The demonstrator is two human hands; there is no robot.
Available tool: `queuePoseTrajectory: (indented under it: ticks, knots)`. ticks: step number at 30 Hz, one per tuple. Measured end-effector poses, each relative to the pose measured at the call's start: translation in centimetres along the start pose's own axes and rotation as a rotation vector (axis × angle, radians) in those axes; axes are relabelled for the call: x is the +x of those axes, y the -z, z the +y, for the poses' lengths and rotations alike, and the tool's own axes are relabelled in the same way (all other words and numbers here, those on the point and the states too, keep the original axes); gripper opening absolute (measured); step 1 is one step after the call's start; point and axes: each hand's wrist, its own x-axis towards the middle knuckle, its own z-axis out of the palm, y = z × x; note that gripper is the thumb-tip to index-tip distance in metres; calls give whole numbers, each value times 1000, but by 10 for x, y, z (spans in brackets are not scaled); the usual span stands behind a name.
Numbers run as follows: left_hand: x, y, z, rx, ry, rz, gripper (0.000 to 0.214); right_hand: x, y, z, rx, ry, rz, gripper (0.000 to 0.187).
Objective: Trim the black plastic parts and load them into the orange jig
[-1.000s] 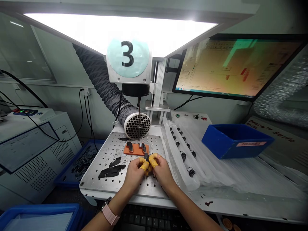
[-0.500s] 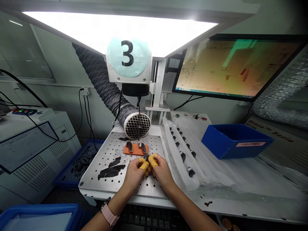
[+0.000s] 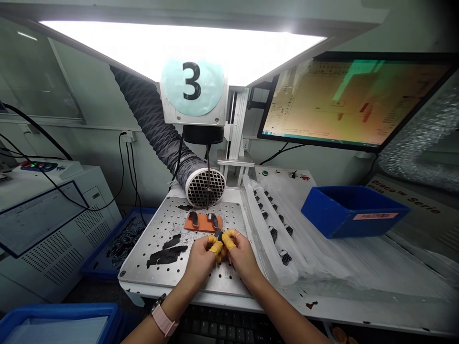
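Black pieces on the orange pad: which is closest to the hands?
The piece at the right end of the orange pad. It lies just above the left hand and right hand; the other piece, at the left end, is farther.

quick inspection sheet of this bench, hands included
surface: perforated metal plate, an orange pad on it
job's things: small black part pinched between both hands; two black parts on the pad
clutter: flat black pieces on the plate; plastic sleeve of meshed parts to the right
hands: left hand and right hand meet over the plate, yellow finger cots on fingers
cables: black cables along the left wall; no cable on the plate
surroundings: head marked 3, ribbed duct hose, monitor, blue bin, tray of black pieces
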Motion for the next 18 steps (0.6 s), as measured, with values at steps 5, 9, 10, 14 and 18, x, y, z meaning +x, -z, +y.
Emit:
queuePoseTrajectory:
  ticks: [5,9,10,14,18]
  knots:
    - [-1,0,0,13,1,-5,9,0,1,1,-14,0,1,15]
    - [-1,0,0,4,-1,-25,12,-1,0,-1,-15,3,6,16]
    - [-1,0,0,6,-5,-22,13,-1,0,-2,-9,-3,8,17]
    - [-1,2,-2,53,-21,37,23,-2,-2,-7,48,-34,19,21]
    - [0,4,-5,94,-8,57,32,-3,-1,-9,61,-29,34,22]
